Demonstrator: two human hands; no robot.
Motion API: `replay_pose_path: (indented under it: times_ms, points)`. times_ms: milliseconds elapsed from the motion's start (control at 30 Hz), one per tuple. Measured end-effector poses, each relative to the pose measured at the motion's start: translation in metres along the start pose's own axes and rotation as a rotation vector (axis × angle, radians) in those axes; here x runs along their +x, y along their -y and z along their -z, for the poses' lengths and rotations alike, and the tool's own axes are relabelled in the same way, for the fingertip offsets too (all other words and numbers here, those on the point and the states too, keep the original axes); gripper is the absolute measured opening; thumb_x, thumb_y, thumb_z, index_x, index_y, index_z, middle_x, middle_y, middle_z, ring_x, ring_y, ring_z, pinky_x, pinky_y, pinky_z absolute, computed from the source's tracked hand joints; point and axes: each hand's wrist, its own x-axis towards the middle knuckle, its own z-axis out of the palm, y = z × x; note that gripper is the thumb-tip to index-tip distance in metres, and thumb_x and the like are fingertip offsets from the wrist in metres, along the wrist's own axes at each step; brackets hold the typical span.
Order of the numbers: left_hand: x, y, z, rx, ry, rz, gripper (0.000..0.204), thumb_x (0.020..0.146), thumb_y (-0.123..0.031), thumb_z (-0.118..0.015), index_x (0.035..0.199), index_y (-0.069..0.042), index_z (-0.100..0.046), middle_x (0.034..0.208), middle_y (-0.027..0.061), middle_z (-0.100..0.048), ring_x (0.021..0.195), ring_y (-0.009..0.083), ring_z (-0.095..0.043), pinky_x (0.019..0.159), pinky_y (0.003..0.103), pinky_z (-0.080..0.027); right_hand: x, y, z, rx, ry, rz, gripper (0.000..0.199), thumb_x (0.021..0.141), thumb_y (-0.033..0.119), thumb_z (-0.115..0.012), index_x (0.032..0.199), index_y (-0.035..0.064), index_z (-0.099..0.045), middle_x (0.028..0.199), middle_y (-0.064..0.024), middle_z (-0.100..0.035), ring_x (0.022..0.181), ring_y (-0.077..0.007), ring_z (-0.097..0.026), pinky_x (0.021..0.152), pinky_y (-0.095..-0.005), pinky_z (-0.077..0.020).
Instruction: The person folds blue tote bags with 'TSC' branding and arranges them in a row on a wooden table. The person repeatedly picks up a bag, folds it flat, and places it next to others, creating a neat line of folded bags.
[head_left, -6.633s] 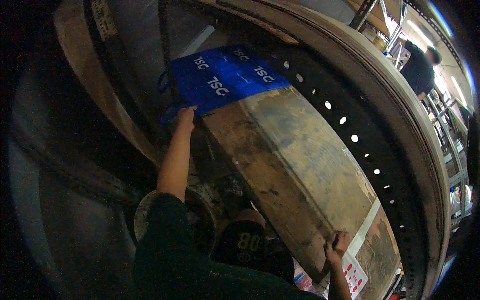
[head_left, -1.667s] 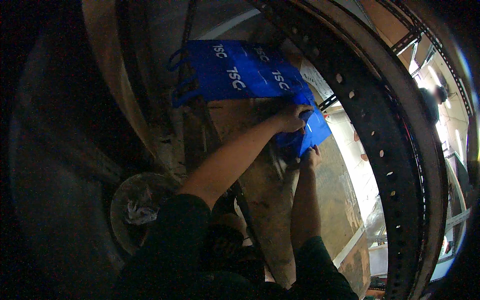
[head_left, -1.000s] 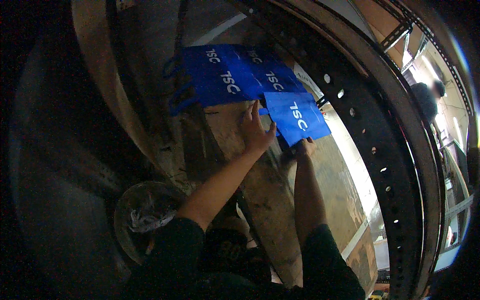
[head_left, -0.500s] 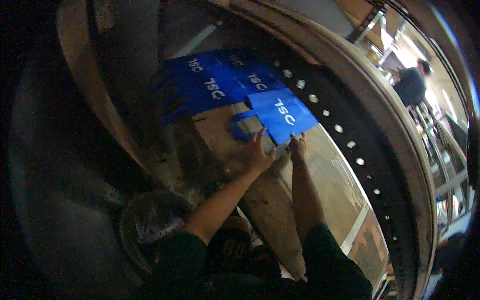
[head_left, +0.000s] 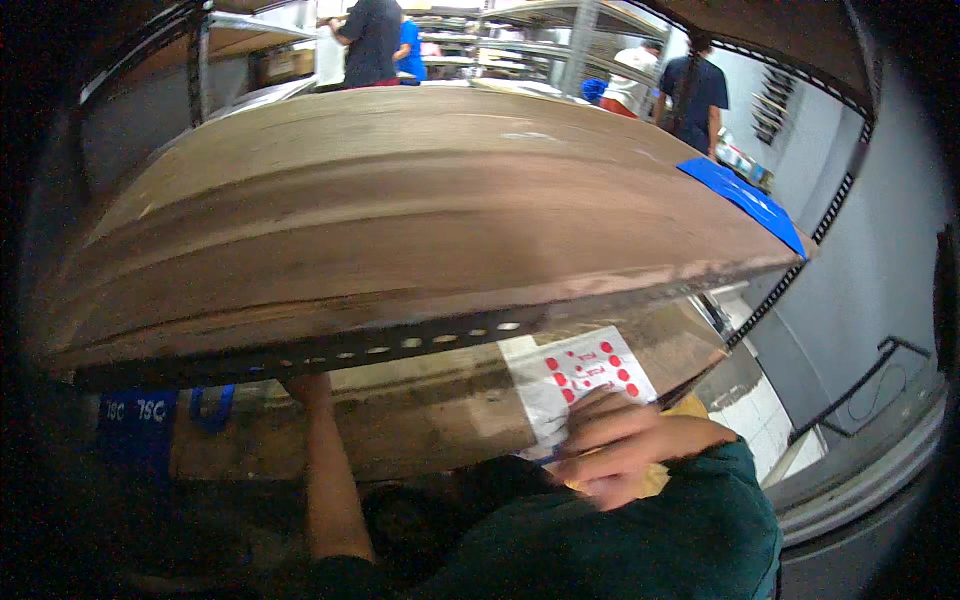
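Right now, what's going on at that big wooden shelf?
Someone's left hand reaches under the upper shelf, near blue bags on the lower shelf. Their right hand, blurred, is in front of a white sheet with red marks. I can't tell whether either hand holds anything. Other people stand beyond.

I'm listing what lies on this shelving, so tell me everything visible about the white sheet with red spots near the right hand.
The thin, white, four-sided sheet, paper or plastic, bears round red spots in two rows, with smaller red print between. It lies roughly flat and askew on the brown wooden lower shelf board. The bare right hand, blurred, hides part of its near side; whether they touch is unclear.
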Motion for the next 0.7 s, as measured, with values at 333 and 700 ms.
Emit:
replay_pose_path:
  times_ms: [333,700]
  points:
    - [-0.102,-0.221,-0.012,-0.256,-0.032,-0.235,0.053,0.076,-0.016,-0.071,0.119,-0.001,-0.044,0.116,0.0173,-0.046,0.108,0.0333,-0.045,0.096,0.045,-0.035,-0.115,0.089,0.272,-1.638,-0.179,-0.795,0.052,0.064,-0.011,-0.053,0.113,0.0040,-0.058,0.115,-0.0125,-0.059,0.110,-0.0312,-0.050,0.095,-0.0382,-0.0387]
    - [-0.183,-0.433,0.067,-0.735,0.380,-0.806,0.032,0.065,-0.008,-0.074,0.093,-0.006,-0.060,0.084,0.0089,-0.058,0.076,0.0224,-0.059,0.067,0.035,-0.048,-0.012,-0.027,0.343,-0.955,0.101,-0.587,0.037,0.078,-0.001,-0.055,0.115,0.0037,-0.053,0.066,-0.0031,-0.049,0.060,-0.0085,-0.045,0.057,-0.0259,-0.0416]
